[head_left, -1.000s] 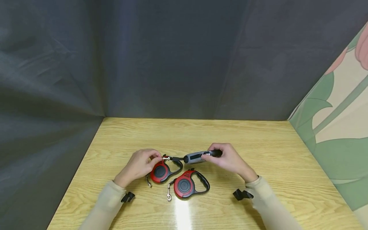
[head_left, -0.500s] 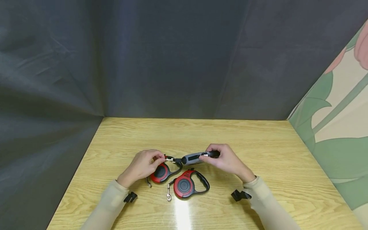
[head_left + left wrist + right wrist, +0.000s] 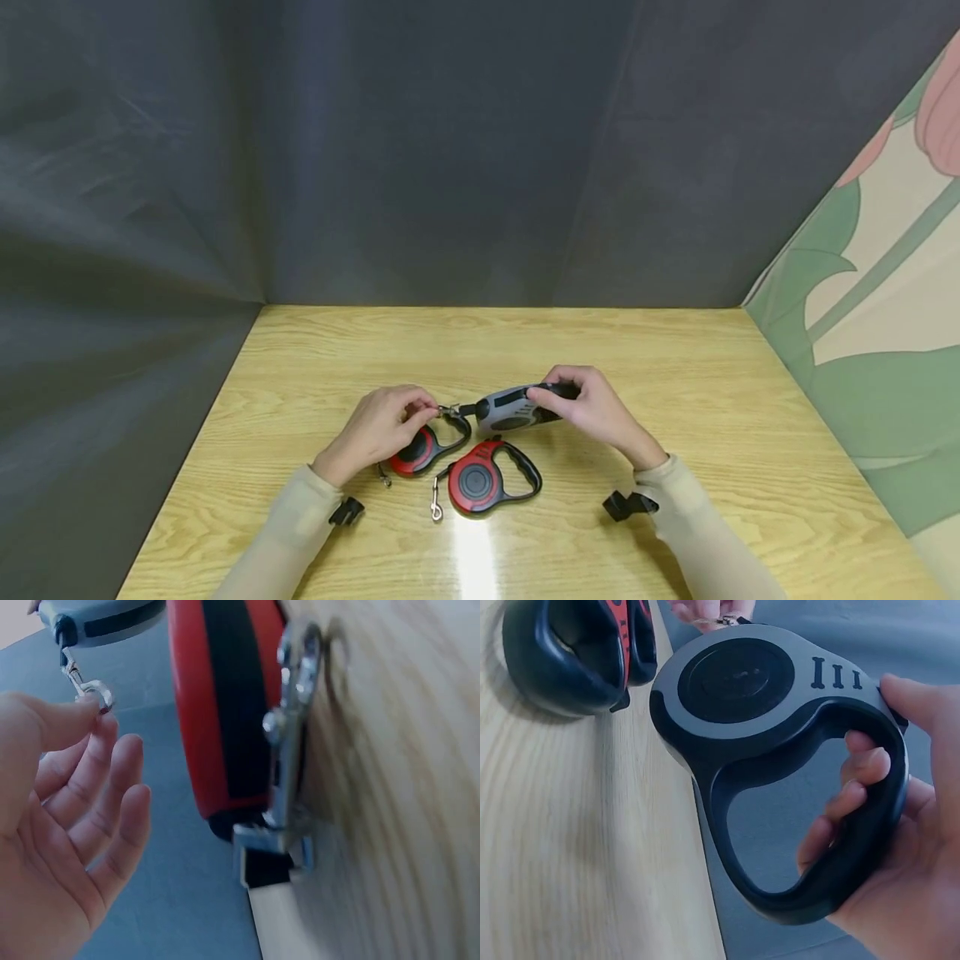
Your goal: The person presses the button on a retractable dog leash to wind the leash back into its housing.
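My right hand (image 3: pixel 596 410) grips the black handle of a grey retractable dog leash (image 3: pixel 510 408), held above the table. In the right wrist view its fingers curl through the handle loop (image 3: pixel 855 847), with the thumb at the casing's upper edge. My left hand (image 3: pixel 381 427) pinches the end of that leash's metal snap hook (image 3: pixel 94 690) between thumb and fingers. A short piece of black strap (image 3: pixel 467 409) shows between hook and casing. Below lie two red-and-black retractable leashes: one (image 3: pixel 415 454) partly under my left hand, the other (image 3: pixel 474 479) nearer the front.
A snap hook (image 3: pixel 437 502) lies left of the front red leash, and another small hook (image 3: pixel 385 477) lies by the left one. The wooden table (image 3: pixel 675 358) meets a dark cloth (image 3: pixel 450 167) behind and at left. A floral panel (image 3: pixel 870 358) stands at right.
My left hand has moved rightward with the hook, and the strap showing between hook and casing has shortened. My right hand has tilted the grey leash so more of its side face shows.
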Available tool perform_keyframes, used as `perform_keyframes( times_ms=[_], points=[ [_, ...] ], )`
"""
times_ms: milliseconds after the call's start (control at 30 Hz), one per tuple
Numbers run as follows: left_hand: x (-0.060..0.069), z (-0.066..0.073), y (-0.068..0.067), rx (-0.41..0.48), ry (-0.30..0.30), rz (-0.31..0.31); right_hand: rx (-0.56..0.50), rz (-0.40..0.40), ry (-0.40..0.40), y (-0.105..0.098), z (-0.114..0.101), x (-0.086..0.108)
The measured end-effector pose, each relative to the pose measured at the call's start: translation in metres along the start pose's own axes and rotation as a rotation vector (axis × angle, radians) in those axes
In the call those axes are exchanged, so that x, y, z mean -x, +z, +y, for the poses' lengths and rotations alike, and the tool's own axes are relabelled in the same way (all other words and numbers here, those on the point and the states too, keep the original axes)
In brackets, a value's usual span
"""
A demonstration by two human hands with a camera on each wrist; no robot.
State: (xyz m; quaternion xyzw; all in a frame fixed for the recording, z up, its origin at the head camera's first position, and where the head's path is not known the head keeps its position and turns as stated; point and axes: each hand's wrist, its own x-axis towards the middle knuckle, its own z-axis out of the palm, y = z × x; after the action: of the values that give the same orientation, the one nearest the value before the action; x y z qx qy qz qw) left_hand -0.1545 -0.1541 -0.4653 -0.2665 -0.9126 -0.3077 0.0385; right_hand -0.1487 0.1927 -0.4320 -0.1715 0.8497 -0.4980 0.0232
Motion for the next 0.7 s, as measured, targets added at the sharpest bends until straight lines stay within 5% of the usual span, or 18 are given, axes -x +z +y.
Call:
perform_keyframes(
  times_ms=[333,700],
  points=[
    [-0.021,0.028,0.005,-0.052,0.069,0.014,-0.114,0.059,0.143,-0.001,0.006,-0.012],
    [-0.051,0.054,0.018,-0.211,0.168,-0.067,-0.589,0.020,0.433,-0.006,0.018,-0.030]
  ],
)
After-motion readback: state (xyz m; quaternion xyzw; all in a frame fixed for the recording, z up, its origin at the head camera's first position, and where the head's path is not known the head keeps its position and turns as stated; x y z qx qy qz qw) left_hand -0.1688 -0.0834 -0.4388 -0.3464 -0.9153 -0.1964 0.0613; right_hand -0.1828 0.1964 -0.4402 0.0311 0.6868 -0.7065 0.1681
